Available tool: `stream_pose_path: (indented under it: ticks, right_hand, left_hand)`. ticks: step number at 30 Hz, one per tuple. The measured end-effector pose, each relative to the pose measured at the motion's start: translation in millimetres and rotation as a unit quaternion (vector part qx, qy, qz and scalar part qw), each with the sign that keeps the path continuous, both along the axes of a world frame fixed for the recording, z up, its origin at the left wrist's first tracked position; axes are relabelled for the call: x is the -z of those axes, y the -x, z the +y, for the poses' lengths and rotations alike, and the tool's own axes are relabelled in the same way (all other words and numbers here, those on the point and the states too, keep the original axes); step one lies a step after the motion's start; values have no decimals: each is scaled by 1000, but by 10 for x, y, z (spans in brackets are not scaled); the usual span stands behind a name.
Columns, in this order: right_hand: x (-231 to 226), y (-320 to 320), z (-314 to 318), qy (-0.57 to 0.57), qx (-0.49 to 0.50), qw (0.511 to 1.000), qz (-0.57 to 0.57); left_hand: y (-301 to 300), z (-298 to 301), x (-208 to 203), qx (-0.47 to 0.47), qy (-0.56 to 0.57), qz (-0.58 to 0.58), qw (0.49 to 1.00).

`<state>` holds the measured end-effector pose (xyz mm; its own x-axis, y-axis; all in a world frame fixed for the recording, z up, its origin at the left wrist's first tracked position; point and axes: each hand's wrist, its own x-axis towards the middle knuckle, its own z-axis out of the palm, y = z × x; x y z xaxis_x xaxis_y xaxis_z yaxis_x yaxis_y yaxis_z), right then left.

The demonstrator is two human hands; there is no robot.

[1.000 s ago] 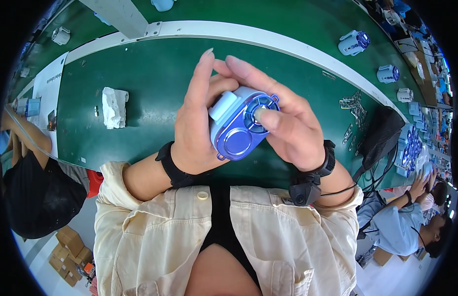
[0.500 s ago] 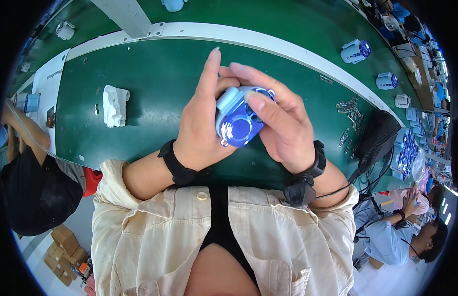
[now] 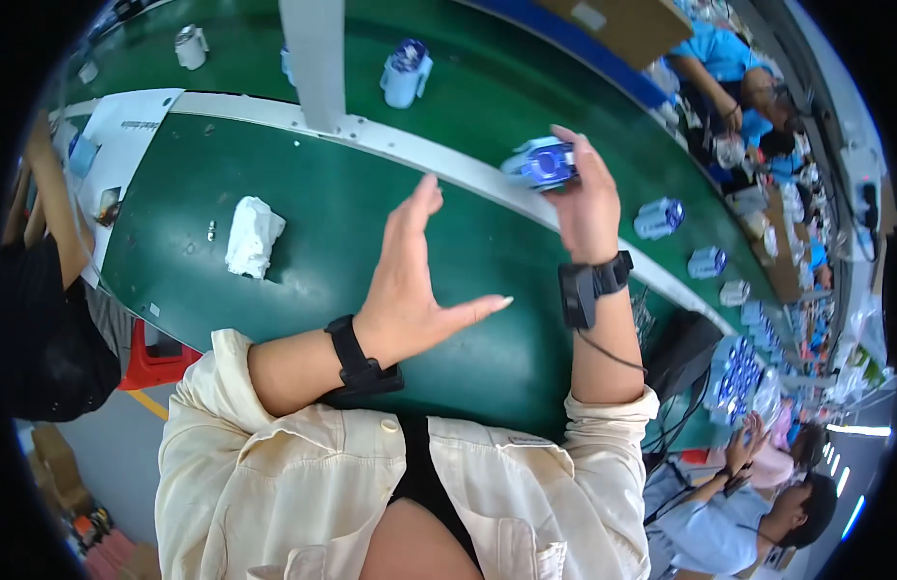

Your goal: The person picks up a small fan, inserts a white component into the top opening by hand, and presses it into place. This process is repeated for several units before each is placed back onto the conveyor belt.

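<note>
My right hand [image 3: 590, 198] grips a light-blue plastic device [image 3: 548, 164] with a shiny violet-blue end face, its exact kind unclear. Hand and device are out over the white rail [image 3: 448, 166] at the far side of the green table [image 3: 342, 179]. The device is slightly blurred. Nothing is in my left hand [image 3: 402, 290], whose thumb and fingers are spread apart above the table. A crumpled white paper or cloth [image 3: 253, 239] lies left of it, beside small metal pieces [image 3: 211, 231].
Beyond the rail, similar light-blue devices [image 3: 406, 74] stand on a green surface. A white post [image 3: 314, 63] rises from the rail. At right are a black bag [image 3: 682, 353] and a tray of blue parts [image 3: 734, 379]. Co-workers sit on both sides.
The device has gone from between both hands out to the far right in my right hand. My left hand has let go and opened. The view has turned.
</note>
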<state>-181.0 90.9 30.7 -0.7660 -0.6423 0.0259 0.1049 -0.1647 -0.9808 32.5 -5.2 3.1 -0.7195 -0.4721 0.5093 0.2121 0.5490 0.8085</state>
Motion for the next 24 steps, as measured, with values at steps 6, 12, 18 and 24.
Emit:
stream_pose_path:
  ticks: [6, 12, 18, 24]
  right_hand:
    - [355, 1129, -34, -282, 237, 832, 415]
    - [-21, 391, -1106, -201, 115, 764, 602]
    - [268, 191, -1796, -242, 16, 838, 489]
    - [-83, 119, -883, -122, -424, 893, 88]
  left_hand:
    - [-1, -42, -44, -5, 7, 42, 999]
    - [0, -75, -20, 2, 27, 65, 998]
    - [3, -107, -29, -8, 60, 63, 996]
    - [-51, -139, -107, -129, 51, 12, 990]
